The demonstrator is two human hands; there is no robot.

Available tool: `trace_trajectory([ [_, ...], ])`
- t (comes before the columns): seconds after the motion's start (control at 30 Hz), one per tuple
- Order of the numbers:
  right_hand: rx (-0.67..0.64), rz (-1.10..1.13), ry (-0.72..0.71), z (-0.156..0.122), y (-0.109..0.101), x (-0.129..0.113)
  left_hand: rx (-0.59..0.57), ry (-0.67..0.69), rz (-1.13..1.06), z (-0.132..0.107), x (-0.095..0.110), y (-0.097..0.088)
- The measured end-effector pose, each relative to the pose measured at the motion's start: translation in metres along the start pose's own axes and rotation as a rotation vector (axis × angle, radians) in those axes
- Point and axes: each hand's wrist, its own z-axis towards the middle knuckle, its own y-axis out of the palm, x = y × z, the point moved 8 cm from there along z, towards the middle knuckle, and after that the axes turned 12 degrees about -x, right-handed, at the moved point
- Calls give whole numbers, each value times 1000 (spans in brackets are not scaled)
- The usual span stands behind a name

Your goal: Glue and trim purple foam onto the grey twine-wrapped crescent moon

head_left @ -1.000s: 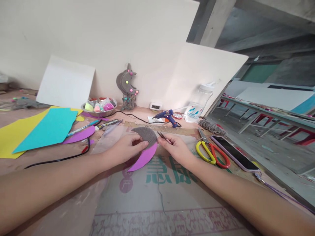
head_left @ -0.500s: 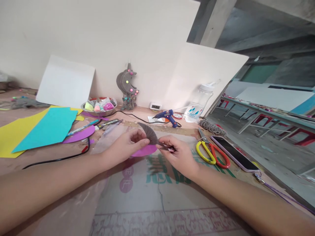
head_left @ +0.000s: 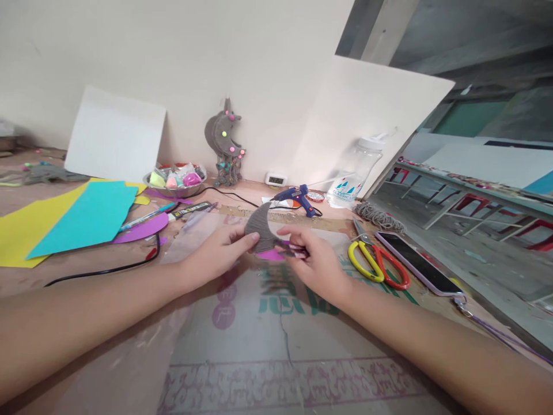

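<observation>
Between my hands is a crescent moon shape (head_left: 258, 227) wound with grey yarn, its broad face turned toward me. My left hand (head_left: 222, 251) grips its left edge, thumb on the front. My right hand (head_left: 318, 264) is closed around the tip on the right; a small dark part shows between its fingers, too unclear to name. A piece of purple paper (head_left: 271, 255) shows just under the crescent. A loose grey strand of yarn (head_left: 285, 340) trails below over the printed plastic sheet (head_left: 207, 351).
Scissors (head_left: 366, 262), a phone (head_left: 419, 264) and a yarn bundle (head_left: 378, 216) lie at right. Behind stand a blue glue gun (head_left: 298, 197), a bottle (head_left: 352, 173) and a finished moon ornament (head_left: 223, 135). Coloured paper (head_left: 84, 219) and a bowl of clay packs (head_left: 175, 191) are at left.
The crescent has been turned so its wound face shows more fully and its upper tip points up. Less of the purple paper shows. My head view has shifted slightly.
</observation>
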Motion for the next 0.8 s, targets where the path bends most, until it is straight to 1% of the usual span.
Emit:
trace_trajectory([
  [0.07,32,85,89,3,-1,12,10,4,-54,0,0,-2],
  [0.13,-4,149,126,7,3,19,8,-15,-93,0,0,-2],
  [0.2,-48,193,153,10,8,22,-4,-20,-128,-1,2,-2],
  [0.3,-73,260,205,11,10,26,4,-14,-153,-1,3,-2],
  [0.4,-109,319,222,12,12,26,33,-29,-114,-2,2,-5],
  [0.43,-97,323,216,11,11,27,33,-35,-94,-1,1,-5],
  [0.5,-23,284,177,9,2,26,23,-43,-63,-1,0,-6],
  [0.57,46,167,70,6,-7,18,19,-47,-51,0,-1,-6],
  [0.6,57,81,5,4,-10,12,21,-49,-50,0,-1,-7],
  [0.7,-7,-204,-164,1,-4,-8,26,-54,-42,0,-3,-8],
  [0.8,-56,-378,-246,0,4,-19,28,-66,-12,0,-4,-8],
])
